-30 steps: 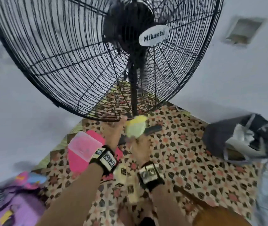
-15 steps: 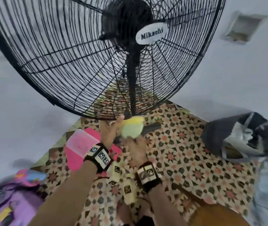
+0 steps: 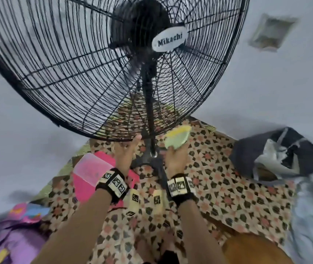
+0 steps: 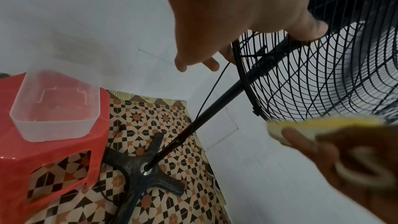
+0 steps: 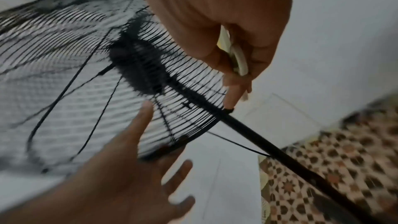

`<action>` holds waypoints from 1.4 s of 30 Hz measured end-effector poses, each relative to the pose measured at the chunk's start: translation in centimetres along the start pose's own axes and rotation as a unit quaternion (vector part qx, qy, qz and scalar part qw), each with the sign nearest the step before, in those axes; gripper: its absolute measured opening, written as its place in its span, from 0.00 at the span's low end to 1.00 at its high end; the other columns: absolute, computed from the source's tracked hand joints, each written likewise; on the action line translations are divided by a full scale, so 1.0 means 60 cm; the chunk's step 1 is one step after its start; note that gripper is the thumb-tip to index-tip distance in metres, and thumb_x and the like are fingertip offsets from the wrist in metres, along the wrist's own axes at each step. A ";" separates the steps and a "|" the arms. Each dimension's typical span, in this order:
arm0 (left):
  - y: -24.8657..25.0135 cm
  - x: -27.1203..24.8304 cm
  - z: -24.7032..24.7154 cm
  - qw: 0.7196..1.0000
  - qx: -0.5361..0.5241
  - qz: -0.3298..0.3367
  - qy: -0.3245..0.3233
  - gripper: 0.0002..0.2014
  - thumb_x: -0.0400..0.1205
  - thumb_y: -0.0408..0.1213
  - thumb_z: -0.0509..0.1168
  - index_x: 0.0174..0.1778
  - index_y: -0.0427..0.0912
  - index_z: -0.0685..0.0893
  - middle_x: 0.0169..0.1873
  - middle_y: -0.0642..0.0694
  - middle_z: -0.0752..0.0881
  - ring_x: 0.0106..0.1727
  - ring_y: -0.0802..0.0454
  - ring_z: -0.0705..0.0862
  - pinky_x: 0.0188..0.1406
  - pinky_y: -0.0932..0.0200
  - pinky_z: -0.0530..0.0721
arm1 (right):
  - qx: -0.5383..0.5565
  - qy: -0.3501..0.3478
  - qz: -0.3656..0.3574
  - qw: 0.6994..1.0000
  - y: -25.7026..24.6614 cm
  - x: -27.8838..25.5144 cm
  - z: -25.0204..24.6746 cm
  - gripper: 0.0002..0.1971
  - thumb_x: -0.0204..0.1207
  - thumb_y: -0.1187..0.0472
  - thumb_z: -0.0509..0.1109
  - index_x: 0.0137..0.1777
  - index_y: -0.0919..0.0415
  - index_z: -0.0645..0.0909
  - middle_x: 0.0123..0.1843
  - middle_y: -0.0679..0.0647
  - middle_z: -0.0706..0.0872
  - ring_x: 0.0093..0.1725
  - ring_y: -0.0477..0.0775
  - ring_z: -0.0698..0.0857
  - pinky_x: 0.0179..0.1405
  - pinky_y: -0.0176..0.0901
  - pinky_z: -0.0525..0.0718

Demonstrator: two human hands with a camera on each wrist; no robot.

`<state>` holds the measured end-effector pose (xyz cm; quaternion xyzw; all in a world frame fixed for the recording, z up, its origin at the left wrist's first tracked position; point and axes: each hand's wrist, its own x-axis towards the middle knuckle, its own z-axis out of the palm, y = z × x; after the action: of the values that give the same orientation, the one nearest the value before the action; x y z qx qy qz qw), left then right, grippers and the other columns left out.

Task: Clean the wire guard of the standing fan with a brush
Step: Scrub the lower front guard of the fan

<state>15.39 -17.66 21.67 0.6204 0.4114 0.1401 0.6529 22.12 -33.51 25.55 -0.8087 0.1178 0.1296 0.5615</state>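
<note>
Nearest us, our two forearms reach out side by side. A second ago our hands met in front of the fan pole, both at the yellow-green brush; now they have parted, one on each side of the pole (image 3: 150, 103).

Our right hand (image 3: 176, 157) has carried the brush (image 3: 177, 138) off to the right of the pole, fingers curled round its pale handle, and holds it just under the lower right edge of the wire guard (image 3: 87, 73). The right wrist view is blurred, so we cannot tell whether the bristles touch the wires yet.

Our left hand (image 3: 125, 153) has let go of the brush. Its fingers are spread and relaxed, thumb tip at the bottom rim of the guard, apparently steadying it rather than gripping.

We take this to mean the brush is now settled in one hand, and scrubbing the lower wires can begin while the left hand braces the cage.

Further off to the left, a clear plastic tub (image 4: 56, 106) sits on a red stool (image 4: 49, 159). Beyond, the fan's cross base (image 4: 142, 169) rests on the patterned mat (image 3: 228, 187).
</note>
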 end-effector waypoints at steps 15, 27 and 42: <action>0.024 -0.015 -0.008 0.998 0.033 0.042 -0.014 0.50 0.68 0.80 0.73 0.79 0.48 0.82 0.74 0.50 0.86 0.76 0.50 0.83 0.81 0.42 0.76 | -0.148 -0.084 -0.166 0.971 -0.014 -0.075 0.012 0.10 0.87 0.58 0.65 0.62 0.62 0.82 0.47 0.58 0.88 0.46 0.58 0.87 0.43 0.43 0.81; 0.024 -0.018 -0.005 0.999 -0.004 0.050 0.009 0.54 0.68 0.76 0.77 0.79 0.37 0.80 0.70 0.42 0.88 0.71 0.44 0.87 0.74 0.36 0.84 | -0.158 -0.082 -0.221 0.959 -0.017 -0.101 0.012 0.10 0.84 0.61 0.66 0.63 0.60 0.81 0.48 0.60 0.88 0.46 0.61 0.88 0.43 0.50 0.89; 0.048 -0.014 -0.044 0.997 0.027 0.066 -0.035 0.48 0.76 0.72 0.72 0.88 0.49 0.68 0.78 0.54 0.74 0.78 0.56 0.71 0.76 0.48 0.67 | -0.136 -0.003 -0.209 0.968 -0.121 -0.081 -0.022 0.15 0.83 0.64 0.69 0.68 0.64 0.85 0.58 0.62 0.91 0.55 0.59 0.89 0.50 0.37 0.81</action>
<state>13.94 -15.88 24.95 0.6682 0.3502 0.1498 0.6391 20.07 -32.04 34.00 -0.8837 -0.0745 0.0263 0.4613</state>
